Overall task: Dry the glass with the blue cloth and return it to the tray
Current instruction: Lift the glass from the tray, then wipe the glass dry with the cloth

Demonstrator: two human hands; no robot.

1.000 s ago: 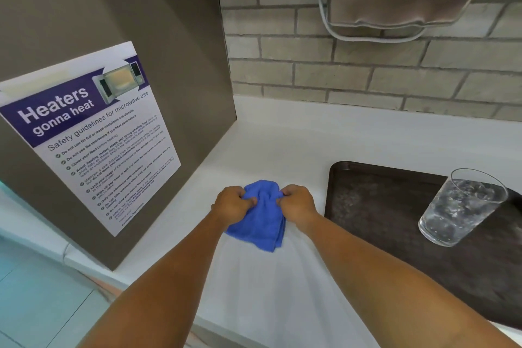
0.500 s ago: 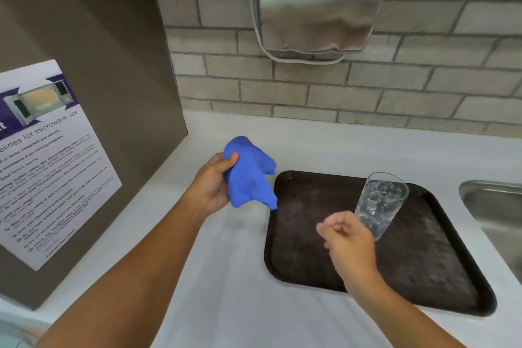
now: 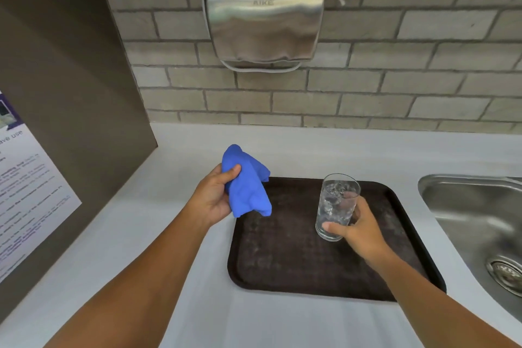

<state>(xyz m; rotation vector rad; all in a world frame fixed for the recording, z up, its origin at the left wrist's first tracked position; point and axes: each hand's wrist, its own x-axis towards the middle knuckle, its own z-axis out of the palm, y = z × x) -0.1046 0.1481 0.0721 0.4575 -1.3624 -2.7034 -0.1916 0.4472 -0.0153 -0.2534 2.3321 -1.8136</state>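
A clear drinking glass [image 3: 337,200], wet with droplets, stands upright on the dark brown tray [image 3: 285,260] near its back right. My right hand [image 3: 357,227] wraps around the lower part of the glass, thumb in front and fingers behind. My left hand [image 3: 213,196] holds the bunched blue cloth [image 3: 245,182] above the tray's back left corner, the cloth hanging down over the tray edge.
A steel sink [image 3: 480,232] with a drain lies right of the tray. A metal hand dryer [image 3: 264,20] hangs on the brick wall behind. A grey cabinet side with a microwave safety poster [image 3: 25,189] stands at the left. White counter [image 3: 175,234] surrounds the tray.
My right hand let go of the cloth, moved right and closed around the glass. My left hand kept the cloth and raised it. The view shifted right, showing the sink.
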